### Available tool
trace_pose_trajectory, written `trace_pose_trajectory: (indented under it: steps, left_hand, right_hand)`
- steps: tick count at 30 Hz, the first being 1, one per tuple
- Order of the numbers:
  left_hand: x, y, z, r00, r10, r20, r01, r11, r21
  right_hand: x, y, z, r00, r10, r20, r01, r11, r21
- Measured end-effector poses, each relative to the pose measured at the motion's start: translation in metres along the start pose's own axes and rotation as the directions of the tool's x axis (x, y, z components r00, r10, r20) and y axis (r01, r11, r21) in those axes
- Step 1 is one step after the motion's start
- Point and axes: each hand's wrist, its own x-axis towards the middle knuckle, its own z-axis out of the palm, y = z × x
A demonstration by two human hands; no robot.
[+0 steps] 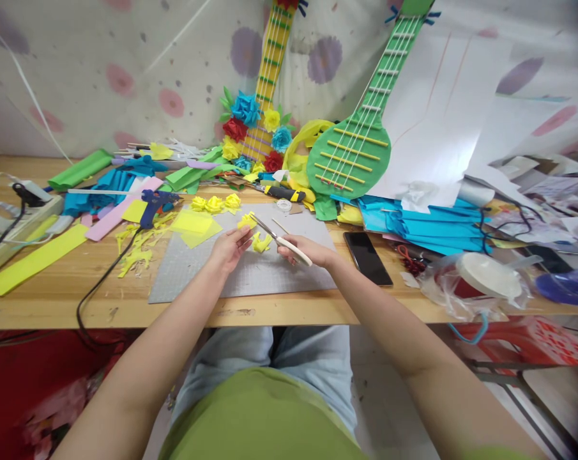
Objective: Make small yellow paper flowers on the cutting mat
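Pinched in the fingers of my left hand (231,248) is a yellow paper flower (246,221). My right hand (304,250) grips white-handled scissors (289,245), whose blades reach left to the flower's edge. Whether the blades cut into the paper is too small to tell. Just below them, yellow paper scraps (261,242) lie on the grey cutting mat (188,281). A thin stick (280,225) shows beyond my right hand. Several finished yellow paper flowers (214,204) sit in a row behind the mat, near a stack of yellow paper squares (195,227).
A blue glue gun (152,207) with a black cord stands left of the mat. To the right lie a black phone (368,258) and a bagged cup (485,281). A yellow-black utility knife (285,193) and a green paper guitar (350,156) are behind.
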Motion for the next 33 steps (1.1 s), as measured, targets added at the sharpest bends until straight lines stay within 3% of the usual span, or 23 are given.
trace_pose_trajectory:
  steps: [12, 33]
  left_hand:
    - [-0.0018, 0.0018, 0.0015, 1.000, 0.000, 0.005, -0.001, 0.998, 0.063]
    - [-0.0042, 0.0047, 0.0056, 1.000, -0.015, 0.007, 0.014, 0.994, 0.111]
  right_hand:
    - [0.0016, -0.0002, -0.0041, 0.999, 0.003, 0.043, -0.002, 1.000, -0.031]
    - [0.0010, 0.0010, -0.0058, 0.999, 0.025, -0.024, -0.028, 0.991, -0.129]
